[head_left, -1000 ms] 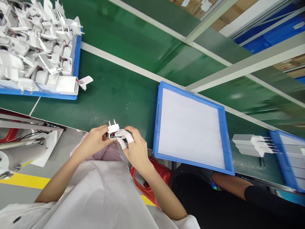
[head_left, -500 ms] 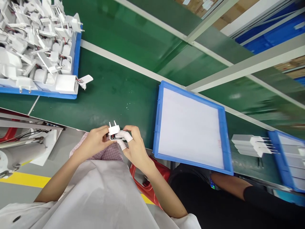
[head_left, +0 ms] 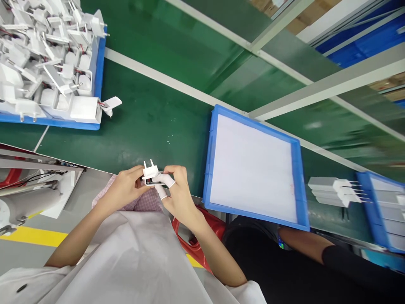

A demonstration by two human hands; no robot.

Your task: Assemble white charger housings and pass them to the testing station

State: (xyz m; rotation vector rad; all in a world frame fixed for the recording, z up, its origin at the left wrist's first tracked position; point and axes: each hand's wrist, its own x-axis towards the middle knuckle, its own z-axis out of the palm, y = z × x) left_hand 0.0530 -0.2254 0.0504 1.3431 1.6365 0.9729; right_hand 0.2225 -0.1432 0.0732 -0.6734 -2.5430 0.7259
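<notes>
Between my two hands, at the table's front edge, is a white plug adapter [head_left: 150, 171] with its two pins pointing up and away. Its housing is partly open, with dark parts showing inside. My left hand [head_left: 128, 185] grips its left side, fingers curled round it. From the right, my right hand [head_left: 179, 194] pinches it; white covers sit on the thumb and a finger. The fingertips hide much of the housing.
A blue tray [head_left: 98, 84] heaped with similar white plug parts stands at the left. On the right lies a blue tray [head_left: 207, 169] lined with white. Beyond it are several assembled white adapters [head_left: 329, 190] and another blue tray [head_left: 373, 211], near a co-worker's arm [head_left: 300, 245].
The view has shifted slightly. Both hands keep hold of the adapter in nearly the same place, and the right fingers have moved only a little on it.
</notes>
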